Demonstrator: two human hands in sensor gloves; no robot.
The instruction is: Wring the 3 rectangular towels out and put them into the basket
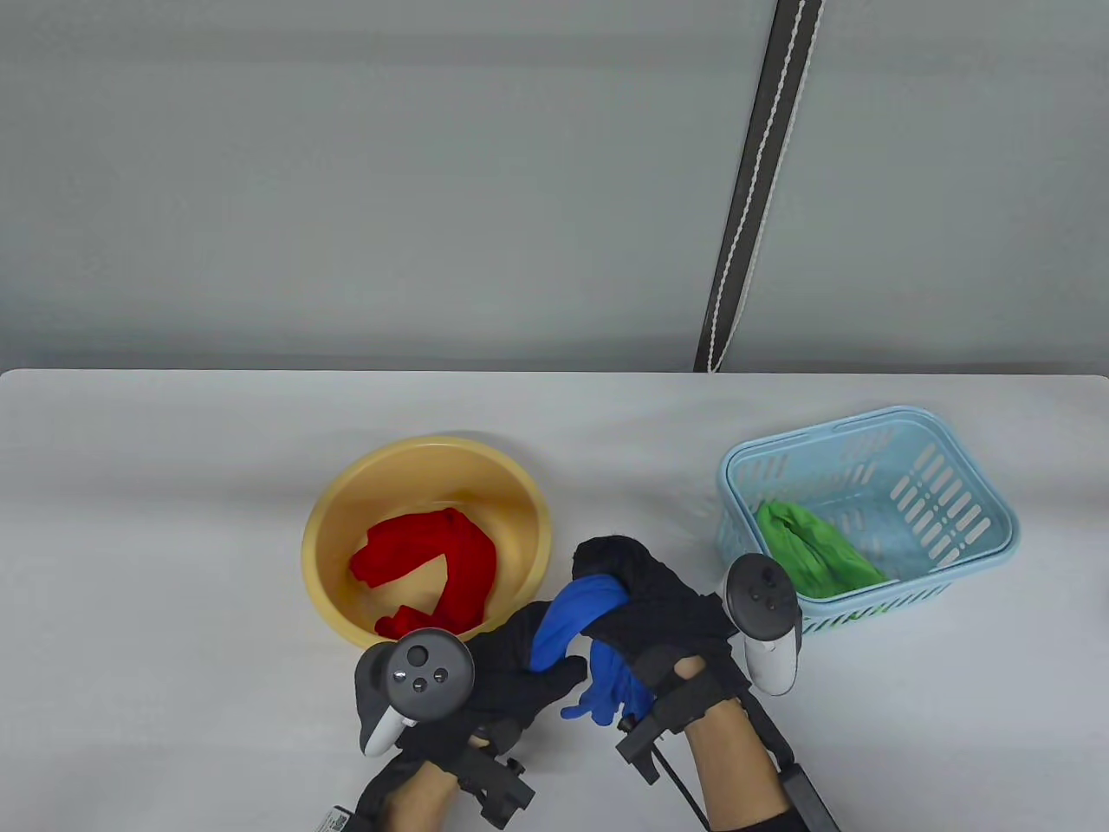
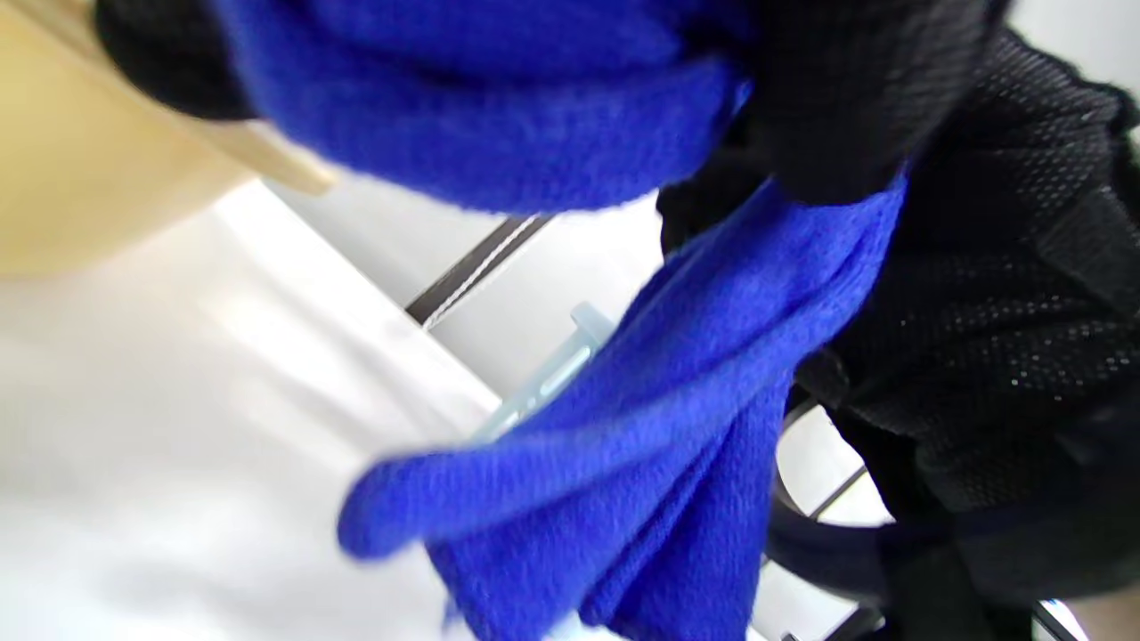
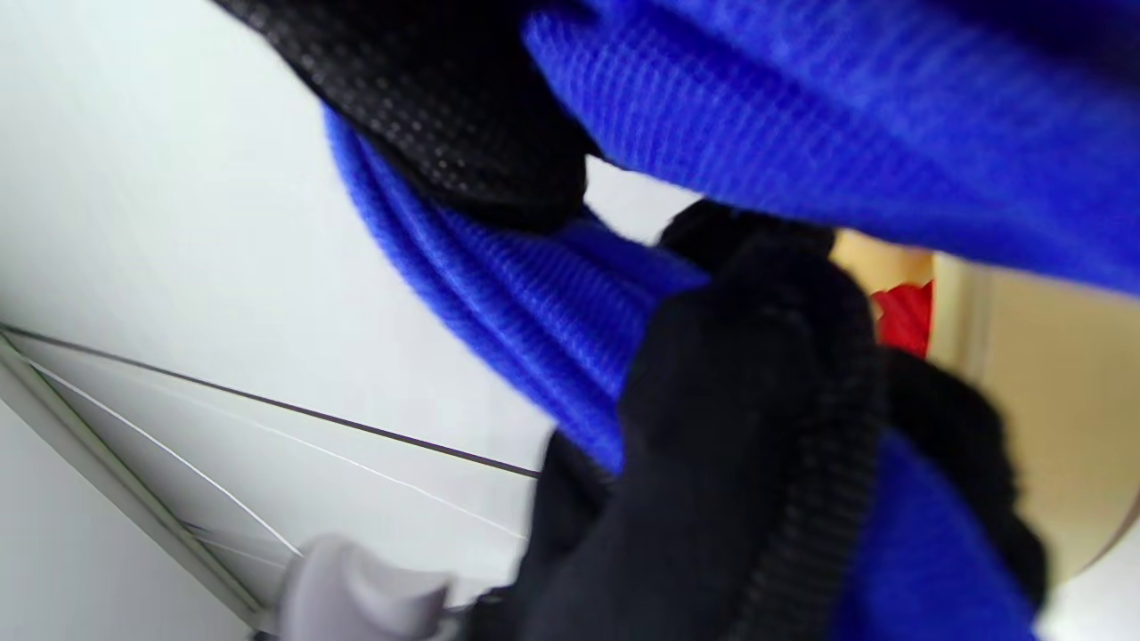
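Observation:
Both gloved hands hold a twisted blue towel (image 1: 572,620) above the table's front middle. My left hand (image 1: 520,667) grips its near end; my right hand (image 1: 645,594) is curled over its far part. A loose tail (image 1: 606,693) hangs down between them. The same blue towel (image 2: 677,427) (image 3: 802,133) fills both wrist views, wrapped by black gloved fingers (image 2: 846,98) (image 3: 739,418). A red towel (image 1: 433,559) lies in the yellow basin (image 1: 346,511). A green towel (image 1: 810,550) lies in the light blue basket (image 1: 953,568).
The basin stands left of the hands and the basket to the right, both close. A dark strap (image 1: 754,182) hangs against the grey wall behind the table. The white table (image 1: 173,520) stretches left and back.

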